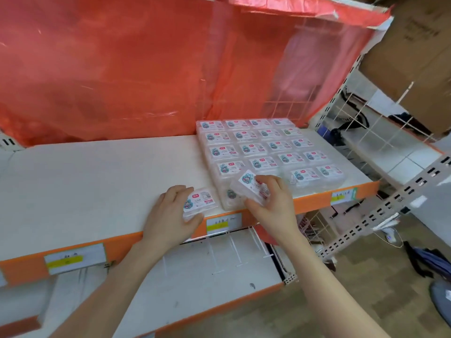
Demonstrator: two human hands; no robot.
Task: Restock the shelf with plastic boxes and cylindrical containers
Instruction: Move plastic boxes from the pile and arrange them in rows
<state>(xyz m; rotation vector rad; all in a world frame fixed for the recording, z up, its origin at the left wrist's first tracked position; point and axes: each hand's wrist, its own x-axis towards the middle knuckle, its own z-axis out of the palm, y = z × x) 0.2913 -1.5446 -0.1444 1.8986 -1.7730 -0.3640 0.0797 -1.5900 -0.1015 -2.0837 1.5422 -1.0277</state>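
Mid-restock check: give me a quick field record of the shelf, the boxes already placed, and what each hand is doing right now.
shelf: white top shelf, orange front edge, left part bare
stocked boxes: clear plastic boxes in a tight block on the right part, labels up
left hand: left hand grips a box resting on the shelf just left of the block
right hand: right hand holds a tilted box above the block's front-left corner
cylindrical containers: none visible
backdrop: red plastic sheet behind the shelf
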